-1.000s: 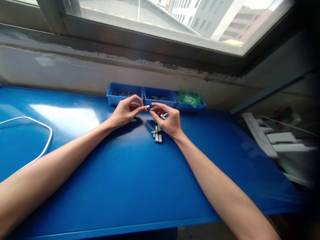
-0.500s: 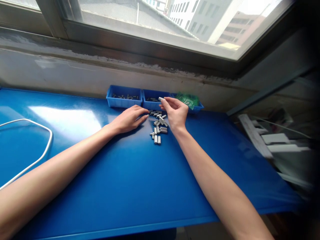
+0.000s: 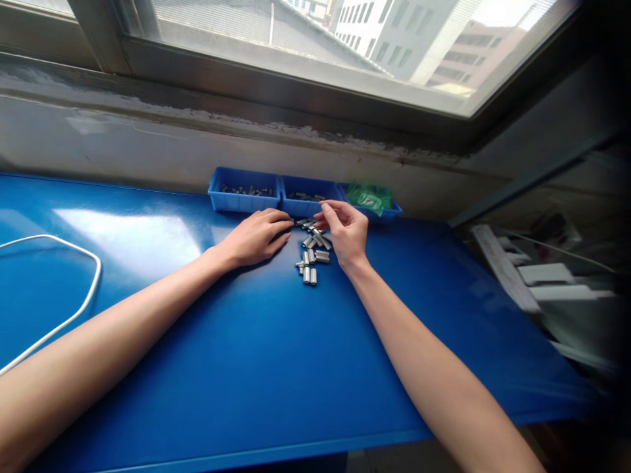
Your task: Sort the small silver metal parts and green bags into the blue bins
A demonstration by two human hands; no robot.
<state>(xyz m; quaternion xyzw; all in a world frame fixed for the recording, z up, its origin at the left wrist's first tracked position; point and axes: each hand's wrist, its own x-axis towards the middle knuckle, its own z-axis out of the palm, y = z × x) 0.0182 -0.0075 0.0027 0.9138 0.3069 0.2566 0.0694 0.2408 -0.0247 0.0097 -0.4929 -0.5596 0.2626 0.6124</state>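
Note:
My left hand (image 3: 261, 235) lies palm down on the blue table, fingers stretched out and holding nothing; its fingertips are at the left edge of a loose pile of short metal cylinders (image 3: 309, 256). On the pile's other side is my right hand (image 3: 348, 231), its fingers loosely bent over the upper right cylinders. No piece shows between its thumb and fingers, though part of the fingers is hidden. Just behind that hand stands the middle blue bin (image 3: 308, 205), with several metal pieces inside.
The left blue bin (image 3: 244, 202) holds small metal parts. Green plastic wrapping (image 3: 369, 196) lies in the right bin. A white cable (image 3: 93, 289) curves over the blue table (image 3: 276, 381) at left. White objects (image 3: 547, 282) stand beyond its right edge; a window runs behind.
My right hand has come down from the middle bin toward the pile. The metal cylinder between its fingertips no longer shows there. My left hand has shifted slightly left.

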